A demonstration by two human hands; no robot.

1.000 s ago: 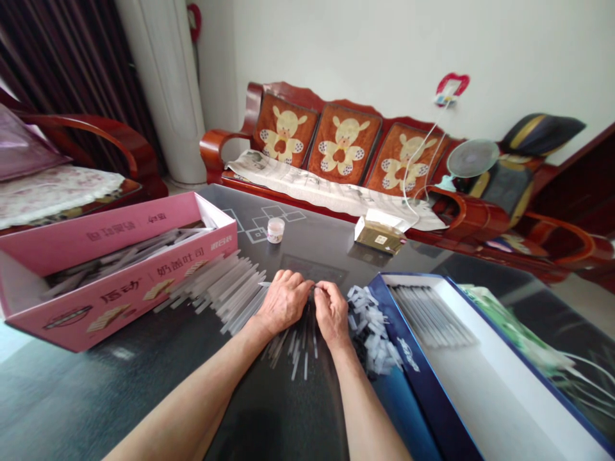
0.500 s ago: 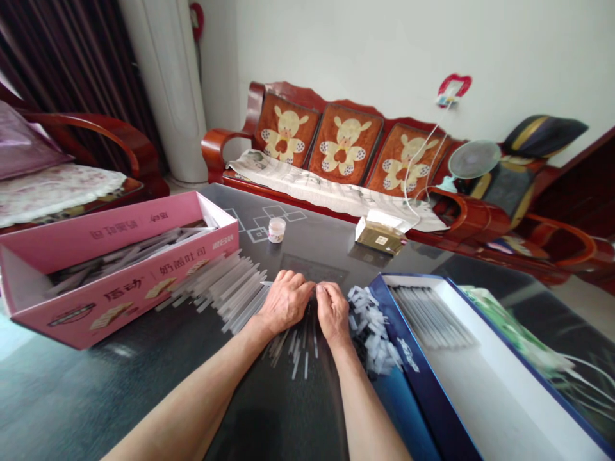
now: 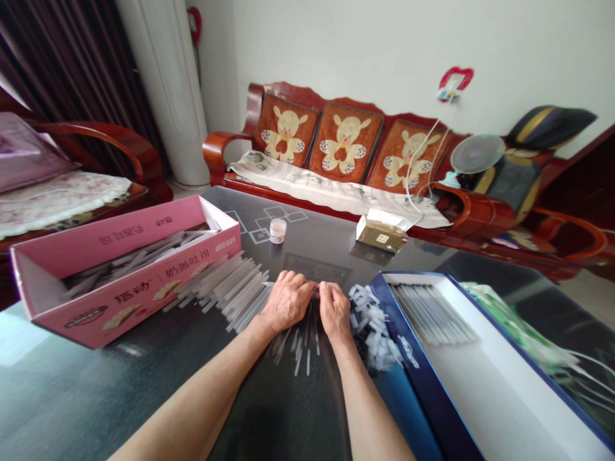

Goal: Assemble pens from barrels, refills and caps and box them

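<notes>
My left hand (image 3: 286,299) and my right hand (image 3: 334,309) rest close together on the dark glass table (image 3: 120,384), fingers curled around a thin clear tube between them; only its tip shows at the left. Short clear tubes (image 3: 300,342) lie scattered under my wrists. A long pile of clear tubes (image 3: 225,285) lies to the left of my left hand. A heap of small white caps (image 3: 372,320) sits right of my right hand. A blue-rimmed white box (image 3: 461,365) at right holds a row of finished tubes (image 3: 432,314).
A pink carton (image 3: 125,294) with more tubes stands at left. A small white jar (image 3: 277,230) and a tissue box (image 3: 382,234) sit farther back. Behind the table is a red wooden sofa (image 3: 336,141) with a fan (image 3: 475,157); an armchair (image 3: 72,179) is at left.
Both hands stay pressed together at the same spot; fingers shift only slightly. The view has drifted a little to the left and up.
</notes>
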